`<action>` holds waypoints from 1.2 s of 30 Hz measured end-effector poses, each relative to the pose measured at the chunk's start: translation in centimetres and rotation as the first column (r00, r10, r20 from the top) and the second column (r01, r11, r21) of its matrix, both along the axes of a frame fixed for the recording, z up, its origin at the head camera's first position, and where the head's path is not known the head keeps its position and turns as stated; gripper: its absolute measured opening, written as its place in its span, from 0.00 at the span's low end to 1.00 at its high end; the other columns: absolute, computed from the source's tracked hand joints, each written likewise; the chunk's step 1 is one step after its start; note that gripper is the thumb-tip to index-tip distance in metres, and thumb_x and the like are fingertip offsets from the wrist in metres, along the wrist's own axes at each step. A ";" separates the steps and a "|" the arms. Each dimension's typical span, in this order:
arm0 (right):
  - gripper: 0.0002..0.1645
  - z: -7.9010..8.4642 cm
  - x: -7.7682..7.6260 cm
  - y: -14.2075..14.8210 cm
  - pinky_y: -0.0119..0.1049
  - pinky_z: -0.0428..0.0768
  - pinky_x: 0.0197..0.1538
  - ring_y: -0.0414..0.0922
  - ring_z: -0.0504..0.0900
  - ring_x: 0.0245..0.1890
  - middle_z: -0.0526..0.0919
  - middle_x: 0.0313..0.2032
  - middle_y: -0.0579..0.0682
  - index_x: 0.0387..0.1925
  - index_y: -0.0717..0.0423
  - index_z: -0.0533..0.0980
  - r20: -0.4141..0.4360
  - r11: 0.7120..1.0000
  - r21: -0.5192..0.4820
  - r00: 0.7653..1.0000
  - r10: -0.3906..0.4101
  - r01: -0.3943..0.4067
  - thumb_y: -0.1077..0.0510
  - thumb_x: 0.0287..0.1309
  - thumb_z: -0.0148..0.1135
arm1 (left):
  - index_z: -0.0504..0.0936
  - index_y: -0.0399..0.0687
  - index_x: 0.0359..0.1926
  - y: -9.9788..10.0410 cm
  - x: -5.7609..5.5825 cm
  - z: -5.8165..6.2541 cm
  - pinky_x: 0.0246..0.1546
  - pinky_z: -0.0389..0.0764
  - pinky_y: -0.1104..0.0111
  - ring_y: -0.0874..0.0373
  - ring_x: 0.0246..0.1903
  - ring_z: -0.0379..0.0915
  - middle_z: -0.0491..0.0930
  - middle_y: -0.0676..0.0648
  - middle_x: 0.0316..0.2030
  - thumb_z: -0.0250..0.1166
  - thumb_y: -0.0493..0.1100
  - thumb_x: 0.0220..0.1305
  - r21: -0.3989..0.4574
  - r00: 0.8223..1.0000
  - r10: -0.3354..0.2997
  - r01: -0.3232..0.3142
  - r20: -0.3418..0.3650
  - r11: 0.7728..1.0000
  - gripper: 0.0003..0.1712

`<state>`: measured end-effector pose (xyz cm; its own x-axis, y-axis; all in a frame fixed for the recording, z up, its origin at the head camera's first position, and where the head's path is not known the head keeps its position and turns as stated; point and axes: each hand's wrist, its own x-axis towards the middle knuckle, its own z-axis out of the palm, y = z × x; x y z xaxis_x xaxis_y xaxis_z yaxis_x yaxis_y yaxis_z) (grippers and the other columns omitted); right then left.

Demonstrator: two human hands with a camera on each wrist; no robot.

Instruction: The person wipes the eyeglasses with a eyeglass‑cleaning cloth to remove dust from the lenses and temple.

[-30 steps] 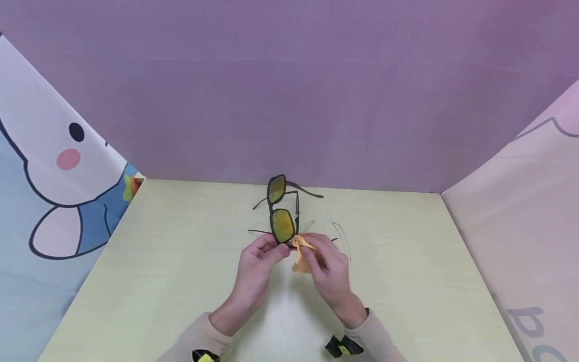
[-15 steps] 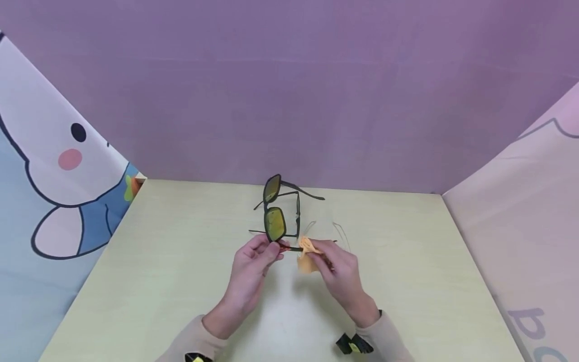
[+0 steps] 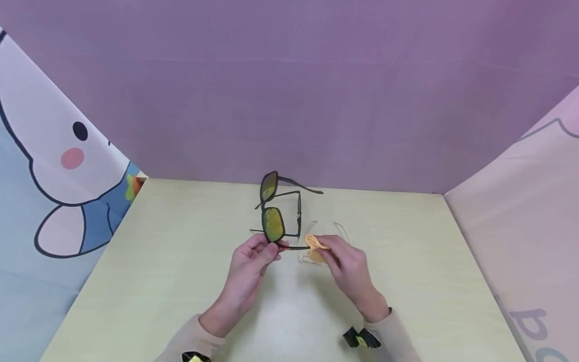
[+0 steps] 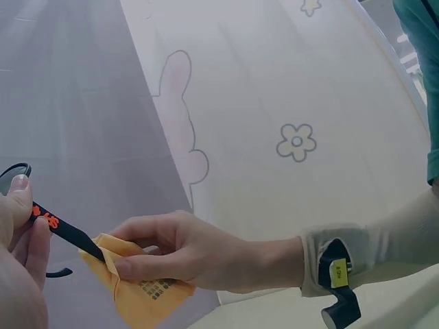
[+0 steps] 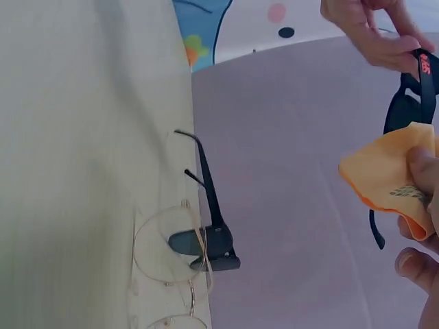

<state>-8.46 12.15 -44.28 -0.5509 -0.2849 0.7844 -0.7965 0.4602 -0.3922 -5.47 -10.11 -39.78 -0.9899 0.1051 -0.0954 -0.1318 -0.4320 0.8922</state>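
Note:
My left hand (image 3: 244, 274) pinches black-framed sunglasses (image 3: 273, 224) with yellow-green mirrored lenses, near one hinge. The pair is raised above the table, lenses stacked one over the other in the head view. One temple, with red lettering (image 4: 46, 218) on its side, points toward my right hand (image 3: 350, 269). Thumb and fingers of that hand pinch an orange cloth (image 4: 151, 298) folded around this temple, covering its tip. The other temple (image 3: 300, 186) extends free to the right. Dark printing shows on the cloth in both wrist views.
On the table (image 3: 181, 261), black-framed glasses (image 3: 299, 211) lie behind the raised pair. Thin wire-rimmed glasses (image 5: 168, 247) rest beside them, partly hidden behind the right hand in the head view. A purple backdrop (image 3: 289, 100) rises at the table's far edge, with printed fabric on both sides.
My right hand and the cloth have slid rightward along the temple, away from the hinge. The left hand and sunglasses have shifted slightly left, exposing more of the temple.

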 end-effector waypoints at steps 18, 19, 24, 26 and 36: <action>0.15 0.4 0.1 0.2 0.22 0.84 0.33 0.44 0.86 0.29 0.88 0.40 0.55 0.47 0.63 0.81 0.074 0.998 0.054 0.997 0.029 -0.033 0.54 0.75 0.58 | 0.85 0.53 0.40 0.0 -0.1 -0.5 0.44 0.83 0.73 0.63 0.38 0.81 0.89 0.53 0.39 0.62 0.31 0.71 -0.028 0.999 -0.002 0.001 -0.033 1.000 0.12; 0.14 0.3 0.0 0.5 0.22 0.84 0.34 0.44 0.86 0.30 0.88 0.41 0.55 0.47 0.63 0.81 0.084 0.998 0.066 0.996 0.019 -0.024 0.55 0.74 0.59 | 0.85 0.54 0.40 -0.2 -0.1 -0.5 0.44 0.83 0.73 0.63 0.38 0.81 0.90 0.53 0.39 0.62 0.31 0.70 -0.038 0.999 -0.003 0.001 -0.039 0.999 0.12; 0.11 0.3 0.3 0.5 0.20 0.82 0.33 0.42 0.85 0.29 0.88 0.42 0.55 0.48 0.63 0.81 0.129 0.997 0.054 0.990 0.050 -0.057 0.59 0.71 0.62 | 0.85 0.56 0.39 -0.2 0.1 -0.7 0.44 0.84 0.72 0.63 0.38 0.83 0.90 0.54 0.39 0.64 0.30 0.68 -0.081 0.995 -0.017 0.009 -0.099 0.997 0.13; 0.12 0.5 0.7 0.0 0.18 0.79 0.29 0.39 0.80 0.25 0.87 0.41 0.56 0.48 0.63 0.80 0.140 0.996 0.015 0.986 0.090 -0.093 0.57 0.73 0.60 | 0.85 0.56 0.39 0.0 0.1 -0.8 0.44 0.85 0.72 0.63 0.39 0.84 0.90 0.54 0.39 0.66 0.31 0.68 -0.094 0.991 -0.027 0.015 -0.133 0.995 0.12; 0.17 1.3 0.7 -0.2 0.18 0.77 0.27 0.38 0.78 0.24 0.87 0.40 0.55 0.47 0.63 0.80 0.094 0.997 0.051 0.994 0.057 -0.062 0.53 0.77 0.55 | 0.85 0.58 0.39 -0.4 0.1 0.1 0.42 0.84 0.72 0.64 0.36 0.82 0.90 0.56 0.38 0.67 0.32 0.68 -0.152 0.979 -0.040 0.009 -0.200 0.988 0.13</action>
<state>-7.73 11.91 -43.03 -0.6012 -0.3592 0.7138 -0.7844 0.4357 -0.4415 -5.39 -10.56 -39.64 -0.9874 0.1298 0.0901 0.0491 -0.2901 0.9557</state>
